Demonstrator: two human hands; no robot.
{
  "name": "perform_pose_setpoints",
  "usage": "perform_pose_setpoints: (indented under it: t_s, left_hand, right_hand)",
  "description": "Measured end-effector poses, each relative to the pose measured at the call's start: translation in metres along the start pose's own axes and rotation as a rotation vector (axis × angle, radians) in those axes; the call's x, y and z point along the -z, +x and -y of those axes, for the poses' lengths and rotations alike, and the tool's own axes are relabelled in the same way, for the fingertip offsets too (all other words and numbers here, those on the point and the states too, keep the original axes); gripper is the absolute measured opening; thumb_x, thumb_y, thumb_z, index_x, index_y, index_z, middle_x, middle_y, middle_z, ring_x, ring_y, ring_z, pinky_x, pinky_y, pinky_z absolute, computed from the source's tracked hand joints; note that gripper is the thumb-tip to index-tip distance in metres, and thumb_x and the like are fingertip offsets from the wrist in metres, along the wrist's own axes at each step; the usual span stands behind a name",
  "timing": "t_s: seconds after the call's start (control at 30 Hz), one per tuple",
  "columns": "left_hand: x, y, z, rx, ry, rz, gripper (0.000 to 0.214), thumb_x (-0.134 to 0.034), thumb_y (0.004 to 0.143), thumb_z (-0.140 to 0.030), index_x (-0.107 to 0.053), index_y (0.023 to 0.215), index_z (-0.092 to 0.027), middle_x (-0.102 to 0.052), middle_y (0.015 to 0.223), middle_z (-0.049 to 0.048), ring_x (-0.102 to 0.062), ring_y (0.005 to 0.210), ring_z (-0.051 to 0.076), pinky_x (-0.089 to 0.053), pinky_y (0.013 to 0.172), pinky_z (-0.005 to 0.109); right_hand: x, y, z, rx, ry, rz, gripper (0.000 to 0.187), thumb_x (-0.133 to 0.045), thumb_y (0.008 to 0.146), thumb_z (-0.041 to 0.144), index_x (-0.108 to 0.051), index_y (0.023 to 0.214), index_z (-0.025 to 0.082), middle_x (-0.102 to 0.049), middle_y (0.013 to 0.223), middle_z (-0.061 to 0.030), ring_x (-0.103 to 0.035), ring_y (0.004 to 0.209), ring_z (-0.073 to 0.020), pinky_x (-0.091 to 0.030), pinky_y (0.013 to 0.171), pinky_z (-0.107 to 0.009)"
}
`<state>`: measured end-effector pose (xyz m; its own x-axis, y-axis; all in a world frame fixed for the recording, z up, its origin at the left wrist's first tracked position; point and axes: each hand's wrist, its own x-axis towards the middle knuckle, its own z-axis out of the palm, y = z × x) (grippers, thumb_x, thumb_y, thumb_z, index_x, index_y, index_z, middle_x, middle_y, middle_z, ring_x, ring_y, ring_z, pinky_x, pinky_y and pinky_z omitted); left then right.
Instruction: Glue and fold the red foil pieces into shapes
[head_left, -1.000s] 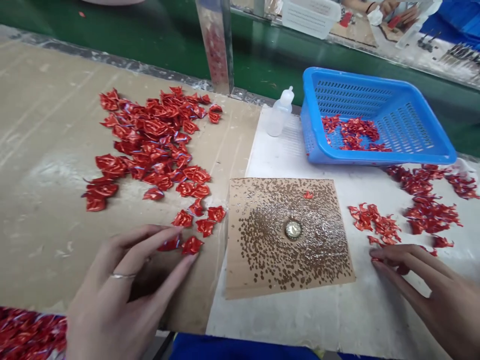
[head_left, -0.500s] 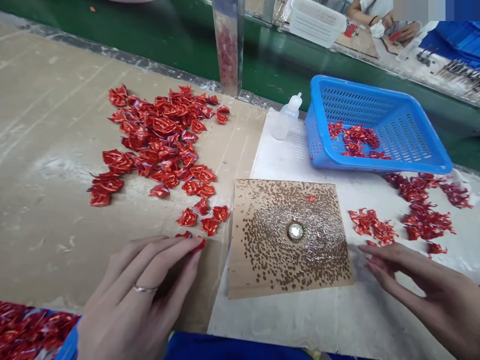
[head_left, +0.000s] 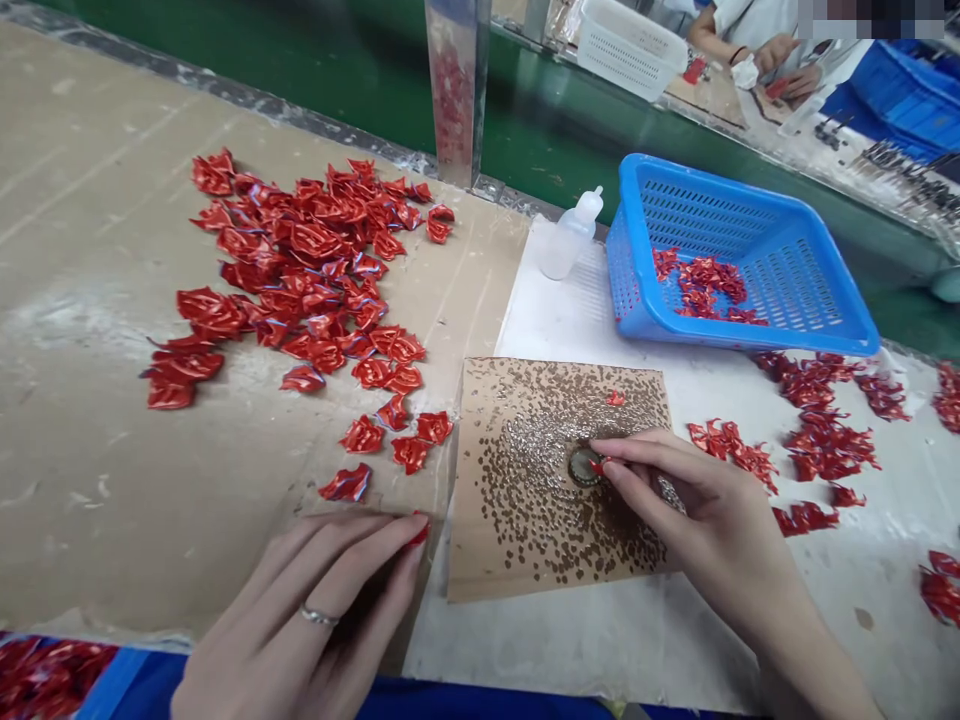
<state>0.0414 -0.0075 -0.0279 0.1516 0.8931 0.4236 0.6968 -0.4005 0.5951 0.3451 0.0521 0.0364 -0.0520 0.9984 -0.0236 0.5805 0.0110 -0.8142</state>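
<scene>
Your right grip pinches a red sliver at the bottle cap, your left grip a red flower; squeeze bottle and blue basket stand beyond.

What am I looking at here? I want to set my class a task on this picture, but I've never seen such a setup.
There is no machine: these are a person's bare hands, seen from a camera worn on the head, looking forward and down.

The left hand, wearing a ring, pinches a red folded piece. The right hand holds a small red piece at a round, cap-like dish; whether they touch is unclear. The dish sits on brown-spotted cardboard.

To its left lies a heap of red pieces; to its right, clusters of spiky red pieces. Behind stand a squeeze bottle and a blue basket holding more. A co-worker's hands show at the top.
</scene>
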Motion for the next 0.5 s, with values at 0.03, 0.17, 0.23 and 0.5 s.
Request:
perform_pose_setpoints:
  t_s: [0.03, 0.17, 0.23, 0.5]
  left_hand:
    - [0.001, 0.0, 0.001, 0.007, -0.003, 0.001, 0.02, -0.072, 0.108, -0.018, -0.077, 0.125, -0.027, -0.08, 0.109, -0.0006, -0.075, 0.101, 0.015, -0.058, 0.104, 0.027]
    - [0.0, -0.001, -0.003, 0.03, -0.013, -0.01, 0.019, -0.072, 0.106, -0.015, -0.076, 0.122, -0.026, -0.078, 0.108, -0.0013, -0.075, 0.098, 0.013, -0.058, 0.103, 0.025]
    - [-0.001, 0.0, -0.008, 0.014, 0.002, -0.008, 0.027, -0.069, 0.106, -0.01, -0.076, 0.129, -0.024, -0.076, 0.111, 0.0006, -0.073, 0.1, 0.014, -0.057, 0.105, 0.025]
    - [-0.011, -0.003, -0.004, -0.075, 0.224, 0.046, 0.07, -0.063, 0.11, -0.01, -0.048, 0.174, -0.032, -0.066, 0.114, 0.0074, -0.065, 0.103, 0.021, -0.051, 0.099, 0.033]
  right_hand:
    - [-0.002, 0.0, 0.001, -0.001, -0.009, 0.007, 0.016, -0.079, 0.098, 0.026, -0.094, 0.103, 0.028, -0.084, 0.087, -0.0059, -0.074, 0.073, -0.0203, -0.062, 0.061, -0.032]
    - [-0.006, 0.001, 0.003, 0.019, -0.019, 0.03, 0.017, -0.076, 0.098, 0.024, -0.093, 0.099, 0.028, -0.081, 0.081, -0.0048, -0.072, 0.069, -0.0199, -0.059, 0.058, -0.031]
    - [-0.006, -0.001, 0.004, 0.008, 0.001, 0.009, 0.017, -0.077, 0.097, 0.024, -0.094, 0.099, 0.028, -0.083, 0.085, -0.0057, -0.074, 0.071, -0.0202, -0.06, 0.06, -0.031]
    - [0.006, -0.01, 0.0, -0.34, 0.361, -0.074, 0.014, -0.095, 0.085, 0.042, -0.096, 0.098, 0.036, -0.083, 0.078, -0.0029, -0.066, 0.065, -0.0158, -0.051, 0.055, -0.025]
